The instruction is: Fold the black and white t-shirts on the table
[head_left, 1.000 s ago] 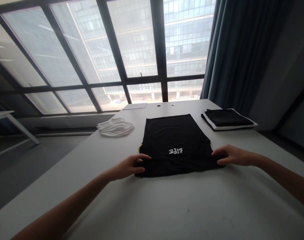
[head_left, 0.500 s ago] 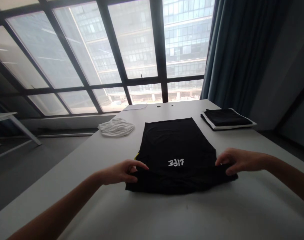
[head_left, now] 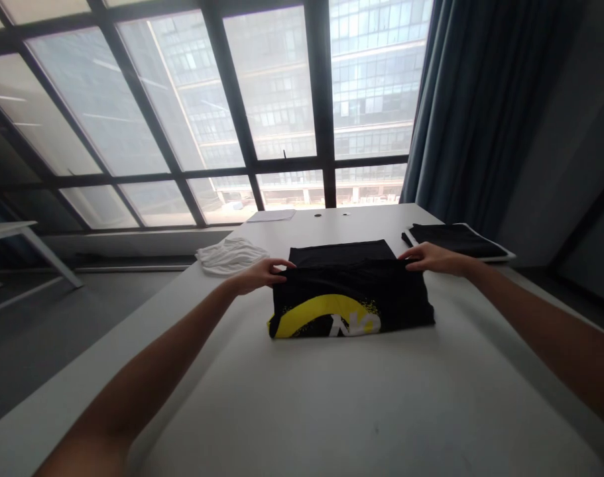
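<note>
A black T-shirt (head_left: 351,291) lies folded on the white table (head_left: 361,397), its upper layer showing a yellow and white print. My left hand (head_left: 262,273) pinches the folded edge at the shirt's far left corner. My right hand (head_left: 428,258) pinches the same edge at the far right corner. Both arms reach forward over the table, and the folded-over layer rests on the lower part of the shirt.
A crumpled white garment (head_left: 229,255) lies at the table's left edge. A stack of folded black and white clothes (head_left: 458,240) sits at the right. A sheet of paper (head_left: 272,215) lies at the far end, before large windows and a dark curtain (head_left: 471,106).
Both hands lifted the shirt's near edge and carried it away from me, folding it over. The small white lettering is now hidden and the yellow print shows on top.
</note>
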Demonstrator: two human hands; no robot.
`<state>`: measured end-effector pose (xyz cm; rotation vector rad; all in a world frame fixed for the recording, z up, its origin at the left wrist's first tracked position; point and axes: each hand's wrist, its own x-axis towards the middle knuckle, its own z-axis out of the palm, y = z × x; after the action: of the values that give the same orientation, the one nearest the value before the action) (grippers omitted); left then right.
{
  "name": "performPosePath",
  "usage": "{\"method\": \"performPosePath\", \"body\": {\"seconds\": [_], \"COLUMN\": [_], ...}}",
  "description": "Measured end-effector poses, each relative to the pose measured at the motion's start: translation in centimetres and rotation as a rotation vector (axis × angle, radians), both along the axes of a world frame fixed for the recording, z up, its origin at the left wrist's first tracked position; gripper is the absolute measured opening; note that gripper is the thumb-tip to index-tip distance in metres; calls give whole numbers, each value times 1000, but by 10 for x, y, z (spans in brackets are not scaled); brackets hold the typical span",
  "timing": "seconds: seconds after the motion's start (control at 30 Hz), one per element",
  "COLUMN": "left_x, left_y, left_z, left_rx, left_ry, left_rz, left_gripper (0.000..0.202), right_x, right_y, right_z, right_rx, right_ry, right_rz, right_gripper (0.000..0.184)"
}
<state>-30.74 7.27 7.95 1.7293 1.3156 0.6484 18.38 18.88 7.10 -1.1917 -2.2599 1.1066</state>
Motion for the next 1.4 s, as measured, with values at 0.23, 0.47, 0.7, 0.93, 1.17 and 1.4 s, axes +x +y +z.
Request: {"method": "performPosePath", "body": {"seconds": [0.23, 0.47, 0.7, 0.93, 1.17, 1.4], "left_x": [-12, -11, -7, -3, -2, -3], "left_y": [37, 39, 44, 48, 46, 46], "left_z": [-56, -50, -55, -60, -67, -71], "left_rx": [-134, -91, -120, -2, 2, 68], "left_ry": [-28, -45, -14, 61, -3, 45], "left_rz": [122, 152, 203, 206, 262, 298], "left_gripper": [65, 61, 64, 49, 55, 53], "right_x": [-24, -15, -27, -30, -19, -24], "right_y": [31, 43, 62, 57, 59, 59], "right_z": [-65, -49, -55, -65, -63, -72], "right_rx": [-46, -139, -145, -119, -133, -55], "right_ry": [-18, 99, -31, -34, 52, 11], "right_rz": [-101, -51, -141, -168, -166, -211], "right_gripper": [41, 46, 39, 29, 39, 41]}}
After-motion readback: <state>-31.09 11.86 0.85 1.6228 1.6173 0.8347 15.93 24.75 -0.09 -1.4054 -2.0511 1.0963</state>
